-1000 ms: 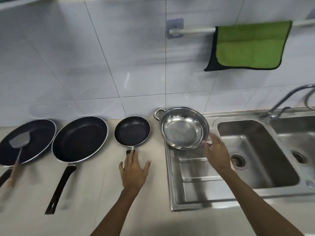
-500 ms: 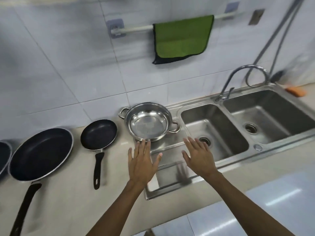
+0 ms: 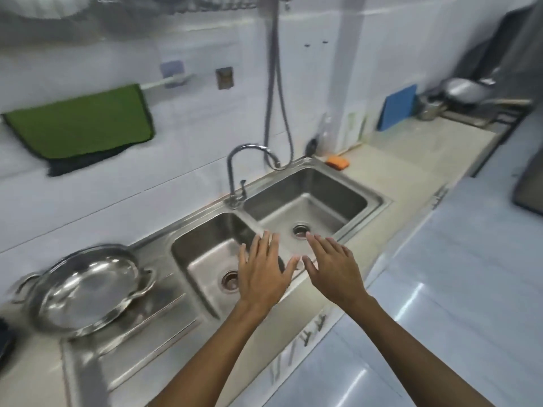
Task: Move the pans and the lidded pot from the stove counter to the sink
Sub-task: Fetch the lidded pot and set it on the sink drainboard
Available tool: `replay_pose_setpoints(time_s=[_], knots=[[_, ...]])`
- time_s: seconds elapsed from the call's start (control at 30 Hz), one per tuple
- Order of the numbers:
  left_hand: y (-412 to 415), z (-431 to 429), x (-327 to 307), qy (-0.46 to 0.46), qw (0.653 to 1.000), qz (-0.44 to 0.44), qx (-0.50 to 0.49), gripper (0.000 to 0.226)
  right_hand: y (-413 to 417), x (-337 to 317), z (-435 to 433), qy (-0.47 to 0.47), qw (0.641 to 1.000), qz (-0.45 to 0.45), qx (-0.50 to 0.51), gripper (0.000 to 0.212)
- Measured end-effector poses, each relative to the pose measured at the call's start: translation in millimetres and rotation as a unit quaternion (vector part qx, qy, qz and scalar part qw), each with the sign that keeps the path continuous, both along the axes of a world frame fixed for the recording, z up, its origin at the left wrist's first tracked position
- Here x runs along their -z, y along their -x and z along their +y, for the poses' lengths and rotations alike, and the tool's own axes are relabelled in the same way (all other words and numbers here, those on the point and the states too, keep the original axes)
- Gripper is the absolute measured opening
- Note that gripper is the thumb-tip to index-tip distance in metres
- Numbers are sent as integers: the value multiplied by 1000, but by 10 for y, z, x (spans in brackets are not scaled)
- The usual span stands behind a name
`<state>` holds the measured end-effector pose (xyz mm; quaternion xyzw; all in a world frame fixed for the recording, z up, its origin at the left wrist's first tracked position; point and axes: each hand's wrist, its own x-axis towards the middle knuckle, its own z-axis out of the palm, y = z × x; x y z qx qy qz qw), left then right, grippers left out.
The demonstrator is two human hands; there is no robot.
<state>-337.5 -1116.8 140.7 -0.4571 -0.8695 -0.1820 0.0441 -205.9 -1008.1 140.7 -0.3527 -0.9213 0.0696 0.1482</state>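
Note:
A shiny steel two-handled pan (image 3: pixel 85 289) rests on the sink's ribbed drainboard (image 3: pixel 141 333) at the left. A sliver of a black pan (image 3: pixel 4 336) shows at the far left edge. The double steel sink (image 3: pixel 379 201) fills the middle. My left hand (image 3: pixel 261 274) hovers flat, fingers spread, over the front of the left basin (image 3: pixel 205 254). My right hand (image 3: pixel 332 265) hovers beside it over the divider, empty too. Far right, a lidded steel pot (image 3: pixel 464 91) and a small steel pot (image 3: pixel 429 108) sit on the stove counter, blurred.
A curved faucet (image 3: pixel 235 171) and a hanging hose (image 3: pixel 276 83) stand behind the basins. A green cloth (image 3: pixel 79 124) hangs on a wall rail. An orange sponge (image 3: pixel 338 162) and a blue board (image 3: pixel 396 107) lie along the right counter (image 3: pixel 417 160). Pale floor (image 3: pixel 440 289) lies at right.
The view has swung right: the black pans have slid out of sight and the stove counter has come in. Both empty hands have shifted from the drainboard to above the basins.

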Motion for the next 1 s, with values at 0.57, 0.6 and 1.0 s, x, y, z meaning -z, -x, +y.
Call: replay_pose_setpoints(time_s=[0.57,0.6,1.0], knots=[[-961,4064,-244,1,976,28,218,77,-1271,-318,3328,-6,975,-32,220,57],[-1002,4332,-272,0,974,29,227,77,-1327,-351,3544,-10,972,-31,234,57],[-1863,7139,-151,-6,953,44,299,72,-2349,-210,6078,4,945,-17,326,58]])
